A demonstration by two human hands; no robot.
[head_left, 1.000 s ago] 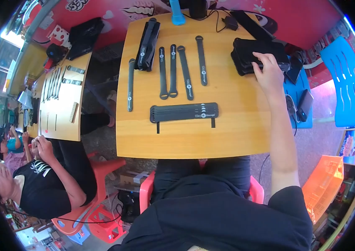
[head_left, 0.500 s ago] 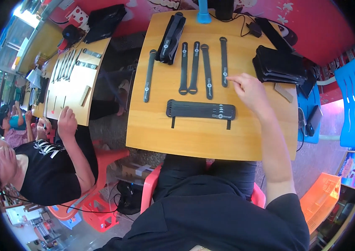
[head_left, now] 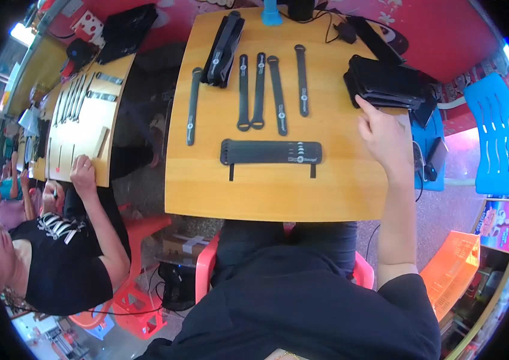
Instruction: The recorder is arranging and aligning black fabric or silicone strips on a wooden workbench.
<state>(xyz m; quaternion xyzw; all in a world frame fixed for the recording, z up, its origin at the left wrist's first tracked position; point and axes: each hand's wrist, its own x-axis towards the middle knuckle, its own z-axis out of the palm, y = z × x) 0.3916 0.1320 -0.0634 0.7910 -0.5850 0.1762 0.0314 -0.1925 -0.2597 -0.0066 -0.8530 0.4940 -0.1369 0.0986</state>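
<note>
My right hand (head_left: 380,135) is over the right side of the wooden table (head_left: 278,198), its index finger stretched toward the near left corner of a stack of black pouch-like items (head_left: 383,84). The other fingers are partly curled and hidden, and nothing shows in them. To its left lies a single dark grey strap (head_left: 302,81) with a slotted end. Several more such straps (head_left: 244,93) are laid out roughly upright across the table. Nearer to me sits a flat bundle of straps (head_left: 266,152), placed crosswise over two short black marks (head_left: 312,171). My left hand is out of view.
A thick black bundle of straps (head_left: 223,48) lies at the far left, and a blue stand (head_left: 271,15) is at the back. Right of the table are a blue chair (head_left: 497,135) and an orange crate (head_left: 452,273). A co-worker (head_left: 62,258) sits left at another table.
My right hand has moved from the near end of the rightmost strap to the right, beside the black stack. The wooden block seen there earlier is now covered. The whole view has shifted slightly.
</note>
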